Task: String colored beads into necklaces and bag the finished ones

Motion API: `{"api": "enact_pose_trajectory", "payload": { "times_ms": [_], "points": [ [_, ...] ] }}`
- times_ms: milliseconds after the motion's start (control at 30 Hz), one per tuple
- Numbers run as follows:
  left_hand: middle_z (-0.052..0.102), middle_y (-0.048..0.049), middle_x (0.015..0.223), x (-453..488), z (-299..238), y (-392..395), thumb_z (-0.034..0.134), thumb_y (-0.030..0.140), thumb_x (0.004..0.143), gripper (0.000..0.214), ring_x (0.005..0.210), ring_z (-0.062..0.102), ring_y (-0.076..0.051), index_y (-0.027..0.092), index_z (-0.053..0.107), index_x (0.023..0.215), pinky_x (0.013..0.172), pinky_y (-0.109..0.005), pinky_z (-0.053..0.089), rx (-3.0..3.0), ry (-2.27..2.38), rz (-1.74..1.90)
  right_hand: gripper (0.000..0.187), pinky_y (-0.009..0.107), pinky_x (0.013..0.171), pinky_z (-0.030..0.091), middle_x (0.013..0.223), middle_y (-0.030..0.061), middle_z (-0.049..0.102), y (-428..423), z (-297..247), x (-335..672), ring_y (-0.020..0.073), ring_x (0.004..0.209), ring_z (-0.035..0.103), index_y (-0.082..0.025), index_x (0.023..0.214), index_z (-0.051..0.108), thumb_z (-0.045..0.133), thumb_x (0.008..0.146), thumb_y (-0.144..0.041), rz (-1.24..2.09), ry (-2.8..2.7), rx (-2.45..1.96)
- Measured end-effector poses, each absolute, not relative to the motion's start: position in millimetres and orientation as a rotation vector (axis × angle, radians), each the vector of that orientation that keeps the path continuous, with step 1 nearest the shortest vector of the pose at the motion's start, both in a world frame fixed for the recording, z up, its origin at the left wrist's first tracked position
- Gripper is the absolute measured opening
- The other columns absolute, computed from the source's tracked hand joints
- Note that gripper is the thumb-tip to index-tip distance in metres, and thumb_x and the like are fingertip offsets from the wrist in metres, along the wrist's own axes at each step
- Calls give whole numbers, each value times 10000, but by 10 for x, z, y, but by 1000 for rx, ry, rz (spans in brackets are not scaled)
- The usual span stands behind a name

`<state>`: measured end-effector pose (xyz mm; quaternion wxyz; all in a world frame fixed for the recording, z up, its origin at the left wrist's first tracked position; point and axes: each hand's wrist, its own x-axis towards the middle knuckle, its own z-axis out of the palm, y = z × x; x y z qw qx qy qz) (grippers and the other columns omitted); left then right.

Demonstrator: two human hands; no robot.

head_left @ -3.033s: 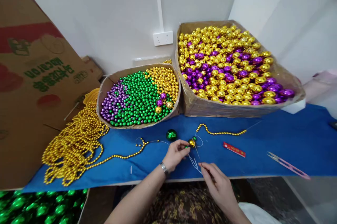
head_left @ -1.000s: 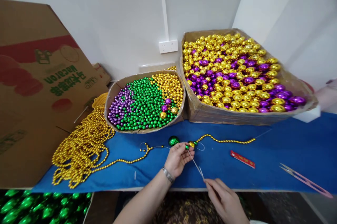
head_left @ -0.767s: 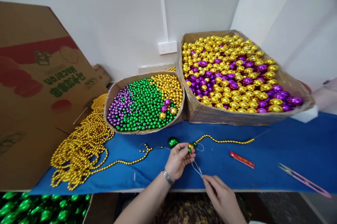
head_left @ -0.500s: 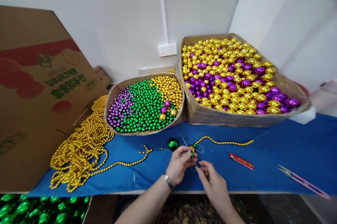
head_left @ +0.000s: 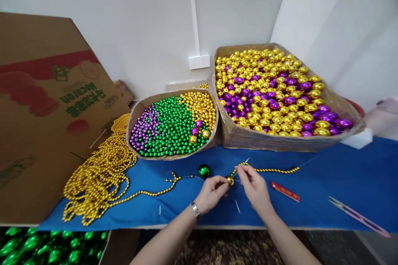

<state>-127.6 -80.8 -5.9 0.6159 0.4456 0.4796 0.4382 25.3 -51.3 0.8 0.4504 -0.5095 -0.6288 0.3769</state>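
My left hand (head_left: 213, 193), wearing a metal watch, is closed with its fingertips on a shiny gold bead (head_left: 230, 180). Small green beads (head_left: 232, 174) sit just above that bead on the string. My right hand (head_left: 255, 186) pinches close by, its fingertips beside the green beads. A thin, pale needle (head_left: 247, 160) shows beyond those fingers; its lower part is hidden. From there a string of small gold beads (head_left: 276, 170) runs right and ends in clear thread. A large green ball (head_left: 204, 170) lies behind my left hand.
A carton of small purple, green and gold beads (head_left: 132, 149) stands behind, beside a bigger carton of gold and purple beads (head_left: 267, 142). Gold bead strands (head_left: 96, 178) heap at left by a tall cardboard box (head_left: 37, 132). A red packet (head_left: 285, 191) and pink-handled snips (head_left: 359, 216) lie right.
My right hand has moved up and away from me, taking the needle up and right. My left fingers have closed in around the gold bead. A thin white sliver now shows on the cloth between my forearms.
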Motion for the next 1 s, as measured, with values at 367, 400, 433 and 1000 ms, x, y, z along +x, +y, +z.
{"api": "enact_pose_trajectory", "payload": {
  "times_ms": [367, 400, 433, 1000],
  "points": [
    [687, -83, 933, -1467, 270, -922, 614, 287, 776, 288, 832, 598, -223, 198, 673, 1044, 799, -297, 436, 1463, 1313, 1019, 285, 236, 447, 426, 615, -31, 544, -591, -6, 277, 114, 447, 512, -223, 917, 471, 344, 926, -478, 1145, -1266, -1130],
    [687, -86, 941, -1542, 354, -939, 613, 288, 777, 292, 839, 600, -235, 206, 672, 1051, 805, -307, 436, 1517, 1341, 1028, 278, 223, 431, 408, 587, -48, 505, -570, 5, 328, 105, 437, 491, -226, 924, 463, 357, 922, -483, 1138, -1230, -1125],
    [686, -87, 944, -1631, 439, -945, 612, 292, 777, 287, 844, 601, -244, 213, 674, 1046, 805, -314, 439, 1567, 1373, 1043, 274, 205, 413, 383, 561, -64, 458, -553, 16, 381, 94, 425, 461, -228, 929, 461, 372, 917, -486, 1126, -1198, -1121],
    [665, -86, 987, -3336, 889, 88, 552, 184, 809, 191, 933, 600, -212, 182, 670, 958, 870, -319, 435, 1904, 2319, 1077, 454, 167, 487, 506, 686, 21, 662, -714, -139, 612, 127, 515, 609, -208, 952, 641, 479, 791, -601, 956, -1605, -1348]
  ]
}}
